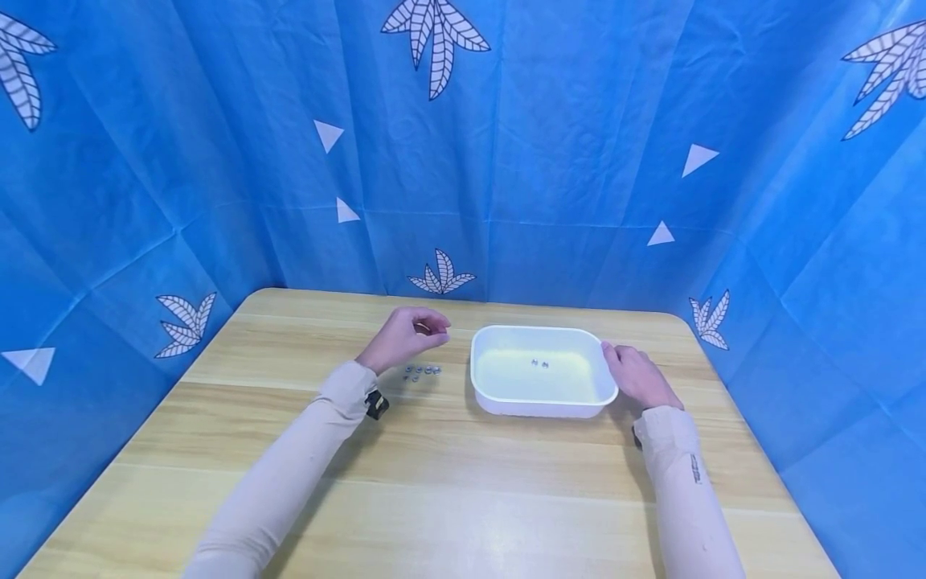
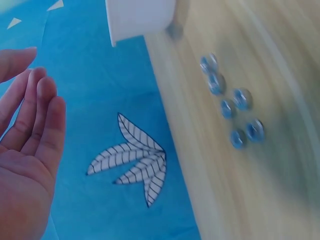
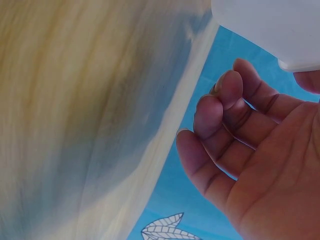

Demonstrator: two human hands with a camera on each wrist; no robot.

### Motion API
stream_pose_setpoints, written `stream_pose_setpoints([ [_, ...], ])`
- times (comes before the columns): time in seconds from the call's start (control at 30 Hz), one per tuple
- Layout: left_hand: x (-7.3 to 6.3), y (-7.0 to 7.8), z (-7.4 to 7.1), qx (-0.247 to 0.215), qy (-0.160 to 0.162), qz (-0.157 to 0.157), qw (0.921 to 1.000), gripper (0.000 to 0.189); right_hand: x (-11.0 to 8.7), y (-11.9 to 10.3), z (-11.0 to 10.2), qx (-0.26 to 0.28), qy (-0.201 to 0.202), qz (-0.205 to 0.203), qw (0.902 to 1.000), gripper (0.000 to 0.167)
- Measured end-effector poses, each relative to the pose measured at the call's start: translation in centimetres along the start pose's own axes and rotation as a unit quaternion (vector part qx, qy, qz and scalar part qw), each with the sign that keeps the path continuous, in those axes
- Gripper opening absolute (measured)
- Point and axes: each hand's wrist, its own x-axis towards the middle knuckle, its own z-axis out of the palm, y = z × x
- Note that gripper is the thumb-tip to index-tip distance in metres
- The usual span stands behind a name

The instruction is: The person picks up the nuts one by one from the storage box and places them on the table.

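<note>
My left hand point(image 1: 411, 334) hovers over the table, thumb and fingers bent toward each other with a gap between them; nothing shows in it. In the left wrist view, its fingers point(image 2: 42, 107) are loosely curved. Just below and in front of that hand lie several small metal rings point(image 2: 242, 99), like nuts, in a loose cluster on the wood. To the right stands a white plastic basin point(image 1: 538, 408) with two small metal nuts point(image 1: 539, 363) on its floor. My right hand point(image 1: 640, 375) holds the basin's right rim, its thumb at the lip and fingers curled beside the outer wall.
The wooden table point(image 1: 463, 498) has rounded back corners. A blue curtain point(image 1: 564, 161) with leaf and triangle prints hangs behind it and along both sides. A dark strap device point(image 1: 376, 404) sits at the left wrist.
</note>
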Motion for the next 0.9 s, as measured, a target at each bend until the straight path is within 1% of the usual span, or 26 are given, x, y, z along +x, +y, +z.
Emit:
stream_pose_setpoints([
  [0.1,0.5,0.6,0.6,0.0,-0.006,0.012,0.9999,0.024,-0.1,0.1,0.0,0.003,-0.001,-0.004,1.0,0.078],
  [0.37,1.9,2.3,2.0,-0.014,-0.022,0.015,0.9995,0.021,-0.1,0.3,-0.4,0.012,-0.007,0.002,0.9999,0.079],
  [0.53,2.5,3.3,3.3,-0.019,-0.03,0.026,0.999,0.022,0.0,0.2,-0.4,0.01,-0.01,0.006,0.9999,0.079],
  [0.73,2.8,3.9,5.5,-0.025,-0.05,0.036,0.9978,0.024,-0.1,0.0,0.0,0.011,-0.008,0.005,0.9999,0.077],
  [0.9,3.2,3.8,7.1,-0.033,-0.07,0.048,0.9959,0.027,-0.1,0.2,-0.1,0.012,0.0,0.001,0.9999,0.074],
])
